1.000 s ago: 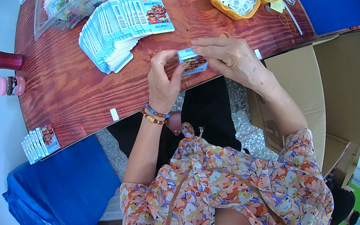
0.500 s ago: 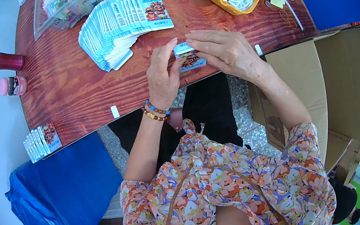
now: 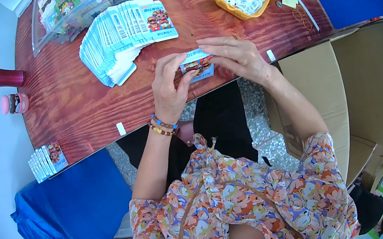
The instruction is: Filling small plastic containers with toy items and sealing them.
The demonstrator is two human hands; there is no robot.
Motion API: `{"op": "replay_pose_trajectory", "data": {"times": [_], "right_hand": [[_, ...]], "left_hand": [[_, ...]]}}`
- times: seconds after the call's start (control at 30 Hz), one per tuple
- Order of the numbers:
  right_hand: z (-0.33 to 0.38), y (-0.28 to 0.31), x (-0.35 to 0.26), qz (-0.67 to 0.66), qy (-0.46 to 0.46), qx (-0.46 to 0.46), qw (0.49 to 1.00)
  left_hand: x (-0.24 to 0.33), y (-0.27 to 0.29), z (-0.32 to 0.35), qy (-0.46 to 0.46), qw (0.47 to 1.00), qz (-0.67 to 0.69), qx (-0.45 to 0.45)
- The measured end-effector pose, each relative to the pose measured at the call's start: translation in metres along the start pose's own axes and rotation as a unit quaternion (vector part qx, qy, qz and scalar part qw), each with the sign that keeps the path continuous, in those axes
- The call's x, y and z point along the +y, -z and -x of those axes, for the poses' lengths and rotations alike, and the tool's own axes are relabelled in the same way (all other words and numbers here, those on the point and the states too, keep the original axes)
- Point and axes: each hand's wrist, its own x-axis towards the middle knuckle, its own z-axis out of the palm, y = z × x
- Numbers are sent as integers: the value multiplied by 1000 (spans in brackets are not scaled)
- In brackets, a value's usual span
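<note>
Near the table's front edge, a small blue-and-white printed card packet (image 3: 198,62) with cartoon figures is held between my two hands. My left hand (image 3: 167,87) grips its left side, the thumb against the printed front. Round my left wrist sit two beaded bracelets (image 3: 162,126). My right hand (image 3: 240,58) closes on the right side, its fingers lying over the top edge and partly hiding the print. Just beyond my hands, a fanned pile of similar flat packets (image 3: 124,34) lies overlapping on the red-brown wooden table (image 3: 68,107).
Two yellow baskets (image 3: 217,1) of small white pieces stand at the far right, near rubber bands (image 3: 304,19). A clear plastic bin (image 3: 37,31) is at the back left. Left are two jars (image 3: 7,77) and a small packet row (image 3: 49,161). An open carton (image 3: 314,78) adjoins the right.
The packet's printed front shows more now, as my fingers have shifted and opened slightly around it. The whole view has moved a little; the pile lies unchanged.
</note>
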Motion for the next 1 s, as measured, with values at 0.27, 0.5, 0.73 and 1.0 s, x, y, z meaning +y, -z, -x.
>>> {"op": "replay_pose_trajectory", "data": {"times": [0.27, 0.5, 0.73, 1.0], "right_hand": [[-13, 13, 9, 9, 4, -50, 999], [-24, -21, -9, -94, -13, -38, 995], [-29, -53, -30, -68, -81, -44, 993], [-19, -68, -18, -75, -82, -96, 989]], "left_hand": [[-10, -6, -2, 1, 1000, 20, 8], [5, 36, 6, -43, 996, -73, 37], [42, 143, 37, 11, 949, -303, 82], [-12, 303, 84, 125, 726, -674, 50]]}}
